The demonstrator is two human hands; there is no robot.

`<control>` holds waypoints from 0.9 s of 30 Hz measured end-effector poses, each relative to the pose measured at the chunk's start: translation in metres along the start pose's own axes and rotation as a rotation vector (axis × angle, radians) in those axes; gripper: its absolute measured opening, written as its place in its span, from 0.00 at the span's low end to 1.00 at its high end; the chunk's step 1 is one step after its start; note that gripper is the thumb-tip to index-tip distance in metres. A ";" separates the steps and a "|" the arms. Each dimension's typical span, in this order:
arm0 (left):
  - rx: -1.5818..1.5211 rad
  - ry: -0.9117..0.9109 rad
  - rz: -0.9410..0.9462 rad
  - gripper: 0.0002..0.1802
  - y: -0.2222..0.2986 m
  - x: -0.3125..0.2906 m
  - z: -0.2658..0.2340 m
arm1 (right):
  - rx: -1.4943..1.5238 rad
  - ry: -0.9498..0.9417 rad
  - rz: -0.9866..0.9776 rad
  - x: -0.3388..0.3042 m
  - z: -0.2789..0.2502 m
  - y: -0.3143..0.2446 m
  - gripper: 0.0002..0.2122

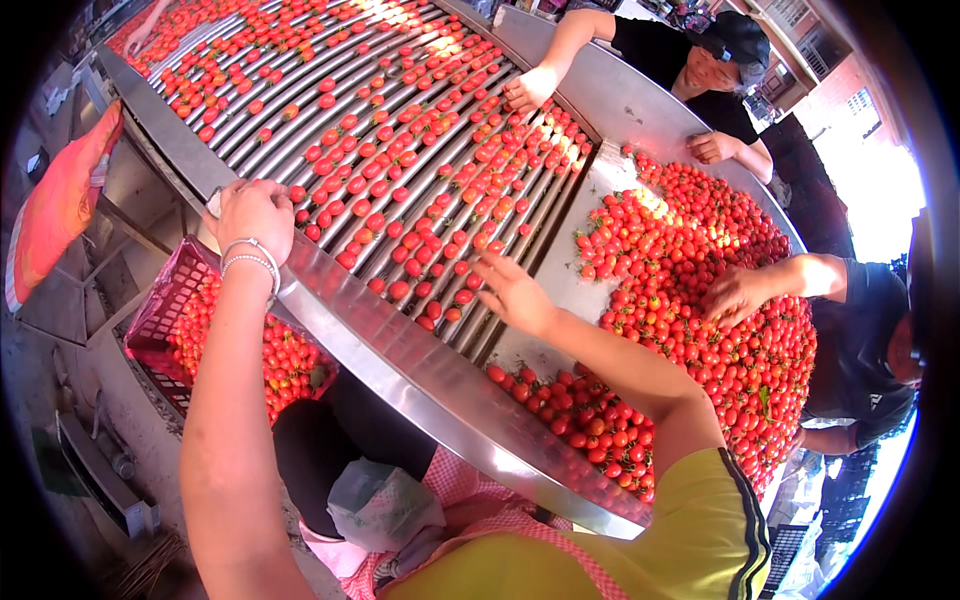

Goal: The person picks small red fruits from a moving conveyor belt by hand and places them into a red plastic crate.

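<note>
Small red cherry tomatoes (380, 190) lie in rows along the metal rollers (350, 112) of a sorting conveyor. My left hand (255, 220), with bracelets on the wrist, rests at the conveyor's near metal rim (345, 305). Its fingers are curled and partly hidden, so what they hold, if anything, cannot be made out. A small pale round thing (214, 203) shows beside that hand. Over the lower end of the rollers, my right hand (510, 290) reaches in palm down, fingers apart and holding nothing visible, close to several tomatoes.
A large heap of tomatoes (700, 270) fills the metal tray on the right. A co-worker's hand (532, 90) touches tomatoes on the far rollers; another person's hand (735, 297) is at the heap. Below my left arm stands a red crate (160, 310) of tomatoes. An orange sack (62, 205) hangs left.
</note>
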State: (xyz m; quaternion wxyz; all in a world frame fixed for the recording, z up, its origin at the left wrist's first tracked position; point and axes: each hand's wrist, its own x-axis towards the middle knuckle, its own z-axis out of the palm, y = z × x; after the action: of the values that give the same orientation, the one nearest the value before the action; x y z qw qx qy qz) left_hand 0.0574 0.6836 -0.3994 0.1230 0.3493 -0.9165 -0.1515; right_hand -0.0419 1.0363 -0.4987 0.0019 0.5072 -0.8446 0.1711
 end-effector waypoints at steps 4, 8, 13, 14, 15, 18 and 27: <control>-0.003 0.062 0.033 0.11 -0.002 -0.002 0.000 | -0.078 0.055 0.144 0.017 0.001 0.021 0.11; 0.027 0.011 0.014 0.10 -0.002 -0.002 -0.006 | 0.010 0.204 0.241 0.069 -0.007 0.045 0.06; -0.027 0.063 0.040 0.10 0.003 -0.002 0.005 | -0.214 0.333 0.273 0.137 -0.004 0.104 0.11; -0.032 0.065 0.038 0.10 0.005 -0.002 0.005 | -0.212 0.340 0.266 0.141 -0.003 0.110 0.11; -0.026 0.075 0.030 0.10 0.003 -0.003 0.003 | -0.255 0.283 0.292 0.147 -0.002 0.110 0.12; -0.015 0.065 0.038 0.09 0.001 -0.004 -0.002 | -0.346 0.142 0.329 0.158 -0.005 0.110 0.15; -0.051 0.039 0.025 0.08 0.008 -0.006 0.002 | -0.339 0.182 0.409 0.153 -0.008 0.131 0.16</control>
State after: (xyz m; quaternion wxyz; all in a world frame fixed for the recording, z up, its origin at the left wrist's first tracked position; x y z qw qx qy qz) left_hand 0.0565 0.6934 -0.3994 0.1515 0.3375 -0.9141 -0.1662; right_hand -0.2298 0.9639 -0.5022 0.1279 0.3012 -0.9424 0.0691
